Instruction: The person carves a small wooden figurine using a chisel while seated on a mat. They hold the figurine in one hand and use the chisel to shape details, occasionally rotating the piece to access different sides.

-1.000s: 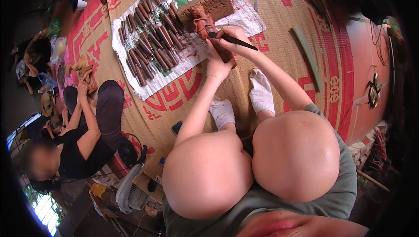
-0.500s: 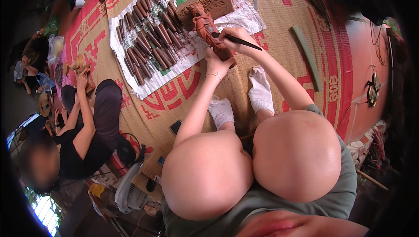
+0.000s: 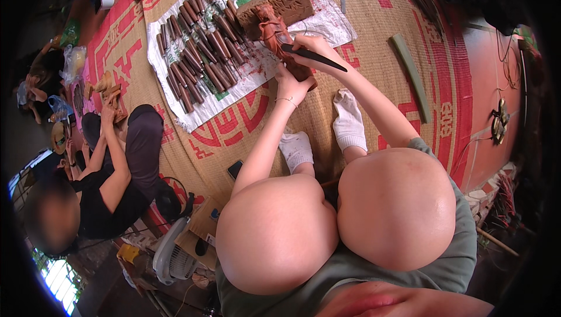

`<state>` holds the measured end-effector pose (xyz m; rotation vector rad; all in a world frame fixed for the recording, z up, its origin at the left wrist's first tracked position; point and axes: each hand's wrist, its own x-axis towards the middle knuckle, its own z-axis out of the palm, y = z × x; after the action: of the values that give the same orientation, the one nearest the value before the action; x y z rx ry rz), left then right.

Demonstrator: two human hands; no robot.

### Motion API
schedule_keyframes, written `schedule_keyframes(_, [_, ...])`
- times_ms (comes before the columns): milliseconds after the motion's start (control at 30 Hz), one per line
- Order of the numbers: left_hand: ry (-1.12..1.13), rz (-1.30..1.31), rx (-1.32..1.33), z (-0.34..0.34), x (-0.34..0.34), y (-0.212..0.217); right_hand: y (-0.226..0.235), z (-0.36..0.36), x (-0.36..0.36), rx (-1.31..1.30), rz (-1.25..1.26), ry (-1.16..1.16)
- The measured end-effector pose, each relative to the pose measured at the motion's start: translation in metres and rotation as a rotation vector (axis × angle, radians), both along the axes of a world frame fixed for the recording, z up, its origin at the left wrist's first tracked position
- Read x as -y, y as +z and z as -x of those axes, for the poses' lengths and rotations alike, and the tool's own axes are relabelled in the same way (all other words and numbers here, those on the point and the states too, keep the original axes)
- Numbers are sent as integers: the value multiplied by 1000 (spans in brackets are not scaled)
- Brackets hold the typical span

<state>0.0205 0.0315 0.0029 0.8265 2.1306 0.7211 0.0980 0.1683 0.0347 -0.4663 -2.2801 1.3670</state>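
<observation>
A reddish-brown carved wooden figurine point(image 3: 272, 28) lies tilted, its upper end against a thick wooden block point(image 3: 286, 5) with a chipped, rough surface. My left hand point(image 3: 290, 84) is closed round the figurine's lower end, near its base. In my right hand point(image 3: 315, 51) is a slim black tool point(image 3: 323, 59) with a tapered handle, shaped like a brush. The tool's front end lies against the figurine's middle; the tip itself is too small to make out. Left of the figurine, many wooden-handled carving tools point(image 3: 204, 48) lie in rows on a white sack point(image 3: 213, 108).
A patterned straw mat point(image 3: 245, 141) spreads under everything. On it lie a greenish strip point(image 3: 411, 77) at the right and a phone point(image 3: 235, 169) by my left forearm. Another person point(image 3: 117, 165) sits at the left, hands on a wooden piece point(image 3: 107, 88). A white fan point(image 3: 175, 253) stands lower left.
The black tool has swung slightly, its handle end dropping lower and a little left, as my right hand shifted a little. My left hand and the figurine stay in place.
</observation>
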Motion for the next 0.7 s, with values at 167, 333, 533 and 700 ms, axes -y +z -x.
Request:
schedule_keyframes(167, [4,-5,30,0,-1,4,-4,5,-8,6,-290,126])
schedule_keyframes(333, [-20,-69,40,0,-1,6,-1,0,-4,88,-290,169])
schedule_keyframes(533, [2,-11,48,0,-1,6,-2,3,-13,24,-269,115])
schedule_keyframes(700, [-6,15,17,-1,-2,9,5,9,-12,40,-274,138])
